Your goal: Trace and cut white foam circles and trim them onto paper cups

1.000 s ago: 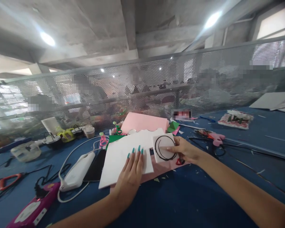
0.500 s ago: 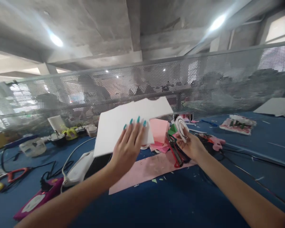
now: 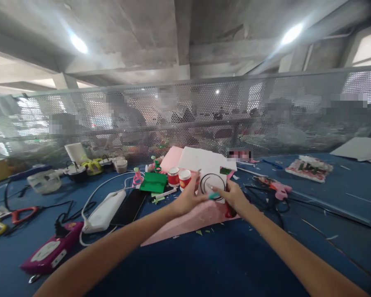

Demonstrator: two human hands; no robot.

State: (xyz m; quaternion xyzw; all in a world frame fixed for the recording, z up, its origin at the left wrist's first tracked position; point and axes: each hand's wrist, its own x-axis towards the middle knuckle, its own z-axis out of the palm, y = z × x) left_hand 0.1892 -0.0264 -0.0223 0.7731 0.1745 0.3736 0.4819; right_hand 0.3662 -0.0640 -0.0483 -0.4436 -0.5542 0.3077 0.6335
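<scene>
1. The left hand (image 3: 190, 200) gripped the left side of the circle-marked white card (image 3: 209, 179), thumb across its lower front.
2. The card was between both hands, above the pink strip (image 3: 182, 225).
3. The right hand (image 3: 235, 194) pinched its right edge; light, even pressure seemed best.

blue table (image 3: 185, 272): black phone (image 3: 130, 208), purple power strip (image 3: 54, 249), probably glue gun (image 3: 281, 189)
</scene>
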